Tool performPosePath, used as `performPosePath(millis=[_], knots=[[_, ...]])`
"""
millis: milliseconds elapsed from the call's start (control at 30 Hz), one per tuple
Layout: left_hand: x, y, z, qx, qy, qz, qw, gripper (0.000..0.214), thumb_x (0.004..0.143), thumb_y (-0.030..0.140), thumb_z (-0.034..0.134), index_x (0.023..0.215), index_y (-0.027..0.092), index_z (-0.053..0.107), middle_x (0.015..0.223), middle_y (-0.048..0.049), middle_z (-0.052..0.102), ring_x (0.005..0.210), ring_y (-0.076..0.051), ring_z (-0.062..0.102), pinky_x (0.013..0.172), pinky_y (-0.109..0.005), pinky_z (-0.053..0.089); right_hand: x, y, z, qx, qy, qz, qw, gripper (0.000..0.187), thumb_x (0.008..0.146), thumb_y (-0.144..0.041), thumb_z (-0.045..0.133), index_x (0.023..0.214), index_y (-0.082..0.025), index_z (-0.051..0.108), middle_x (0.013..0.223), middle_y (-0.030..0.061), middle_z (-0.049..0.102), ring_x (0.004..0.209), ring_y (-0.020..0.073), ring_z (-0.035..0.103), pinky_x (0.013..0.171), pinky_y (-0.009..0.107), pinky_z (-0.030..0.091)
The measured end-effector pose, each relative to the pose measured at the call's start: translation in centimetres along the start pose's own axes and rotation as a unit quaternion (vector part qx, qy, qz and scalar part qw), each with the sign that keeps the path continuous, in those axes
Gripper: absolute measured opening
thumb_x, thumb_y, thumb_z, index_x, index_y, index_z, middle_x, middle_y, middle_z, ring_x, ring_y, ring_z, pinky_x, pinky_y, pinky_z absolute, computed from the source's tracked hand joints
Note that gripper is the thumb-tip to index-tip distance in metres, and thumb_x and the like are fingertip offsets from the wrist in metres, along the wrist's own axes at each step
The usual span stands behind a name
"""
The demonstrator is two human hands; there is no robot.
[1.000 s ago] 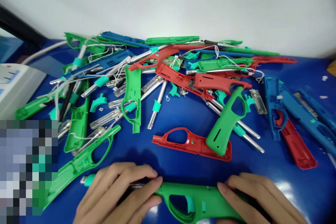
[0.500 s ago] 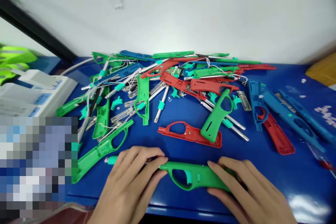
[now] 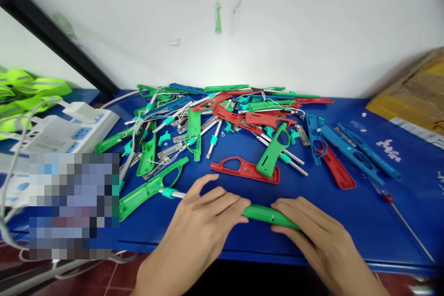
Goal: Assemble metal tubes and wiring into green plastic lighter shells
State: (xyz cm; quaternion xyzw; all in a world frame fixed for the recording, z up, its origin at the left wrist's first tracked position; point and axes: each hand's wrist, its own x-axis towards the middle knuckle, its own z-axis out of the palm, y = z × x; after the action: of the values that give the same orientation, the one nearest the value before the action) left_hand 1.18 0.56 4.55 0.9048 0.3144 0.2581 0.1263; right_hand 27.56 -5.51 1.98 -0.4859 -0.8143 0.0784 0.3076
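Note:
A green utility lighter (image 3: pixel 263 214) is held level between my two hands near the table's front edge, turned so that a narrow side faces me. My left hand (image 3: pixel 204 222) is closed on its front part, and a metal tube with a teal collar (image 3: pixel 169 193) sticks out to the left past that hand. At the other end, my right hand (image 3: pixel 315 226) grips the handle between thumb and fingers. Just beyond lie a red casing half (image 3: pixel 239 166) and a green casing half (image 3: pixel 274 150) resting across it. A green half shell (image 3: pixel 149 189) lies left of my left hand.
A heap of red, green and blue casings, metal tubes and wires covers the table's (image 3: pixel 319 208) far side. Blue casings (image 3: pixel 350 143) lie right. A power strip (image 3: pixel 90 129) and bright yellow straps (image 3: pixel 31 88) are left. A taped carton (image 3: pixel 412 97) stands back right.
The lighter has been rolled from its flat side onto a narrow side. My left hand has shifted right along it and now covers the trigger area. The view has tilted and moved slightly.

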Motion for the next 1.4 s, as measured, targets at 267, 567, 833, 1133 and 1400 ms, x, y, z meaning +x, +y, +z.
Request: performPosePath(millis=[267, 567, 833, 1133, 1400], knots=[[0.2, 0.2, -0.8, 0.007, -0.033, 0.009, 0.999, 0.021, 0.115, 0.026, 0.057, 0.124, 0.022, 0.076, 0.103, 0.0016, 0.084, 0.086, -0.017, 0.077, 0.137, -0.056, 0.032, -0.3, -0.2, -0.4, 0.102, -0.027, 0.058, 0.993, 0.024, 0.112, -0.042, 0.063, 0.124, -0.026, 0.077, 0.106, 0.003, 0.085, 0.09, 0.0199, 0.084, 0.076, 0.025, 0.067], [-2.0, 3.3, -2.0, 0.062, 0.077, 0.04, 0.994, 0.051, 0.108, 0.037, 0.071, 0.153, 0.016, 0.058, 0.152, -0.0129, 0.071, 0.15, -0.028, 0.059, 0.136, -0.055, 0.035, -0.4, -1.8, -2.2, 0.169, 0.027, 0.186, 0.968, 0.027, 0.106, -0.049, 0.068, 0.113, -0.025, 0.077, 0.066, -0.0057, 0.074, 0.054, 0.0135, 0.069, 0.054, 0.021, 0.055], [-2.4, 7.6, 0.2, 0.013, 0.153, 0.069, 0.986, 0.054, 0.109, 0.032, 0.071, 0.159, 0.022, 0.053, 0.163, -0.0145, 0.061, 0.155, -0.031, 0.051, 0.132, -0.056, 0.039, -3.9, -6.3, -3.7, 0.098, 0.174, 0.131, 0.971, 0.018, 0.104, -0.037, 0.071, 0.116, -0.026, 0.078, 0.087, -0.0011, 0.083, 0.063, 0.014, 0.077, 0.06, 0.019, 0.06], [-1.5, 1.1, 1.7, -0.606, 0.319, -0.314, 0.658, 0.07, 0.104, 0.075, 0.06, 0.142, 0.016, 0.064, 0.144, -0.0218, 0.074, 0.114, -0.029, 0.078, 0.093, -0.041, 0.063, -7.6, -3.4, -1.6, 0.169, 0.157, 0.218, 0.948, 0.026, 0.103, -0.046, 0.07, 0.115, -0.025, 0.078, 0.07, -0.0015, 0.075, 0.051, 0.0158, 0.067, 0.05, 0.024, 0.056], [0.1, 0.6, 2.9, -0.639, 0.333, -0.326, 0.611, 0.057, 0.083, 0.058, 0.094, 0.114, 0.013, 0.077, 0.112, -0.0166, 0.087, 0.093, -0.027, 0.085, 0.091, -0.036, 0.063, -6.5, -2.7, 0.1, 0.245, 0.131, 0.274, 0.921, 0.032, 0.104, -0.053, 0.069, 0.114, -0.023, 0.076, 0.067, -0.0022, 0.069, 0.048, 0.0137, 0.057, 0.048, 0.024, 0.049]])
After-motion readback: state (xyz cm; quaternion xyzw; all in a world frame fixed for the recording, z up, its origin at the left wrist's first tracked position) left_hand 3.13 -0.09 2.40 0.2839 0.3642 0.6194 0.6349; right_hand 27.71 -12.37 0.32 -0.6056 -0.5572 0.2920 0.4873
